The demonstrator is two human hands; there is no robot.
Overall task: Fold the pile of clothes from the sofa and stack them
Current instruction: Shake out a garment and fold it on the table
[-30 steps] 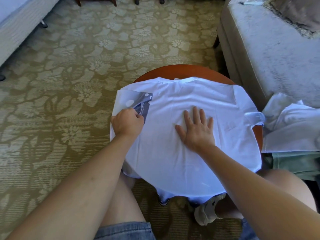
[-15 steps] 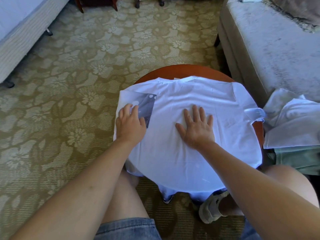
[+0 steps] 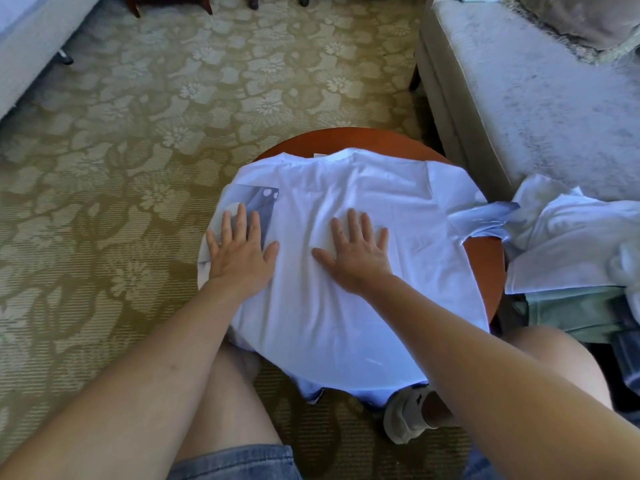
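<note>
So we press both palms flat, fingers spread, on the white T-shirt (image 3: pixel 346 323) draped over the round table (image 3: pixel 485 271). Our left hand (image 3: pixel 239 251) pins the folded-in sleeve (image 3: pixel 258 202) and our right hand (image 3: pixel 360 258) steadies the middle. Outward of the right hand, the other sleeve (image 3: pixel 481 220) overhangs the rim with room to fold in. The pile (image 3: pixel 581 244) lies farther right.

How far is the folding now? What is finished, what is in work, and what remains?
Done: the left sleeve of the white T-shirt is folded inward. In hand: the left hand and right hand press flat on the shirt on the round table. Left: the right sleeve sticks out unfolded, and more clothes lie at the right.
</note>
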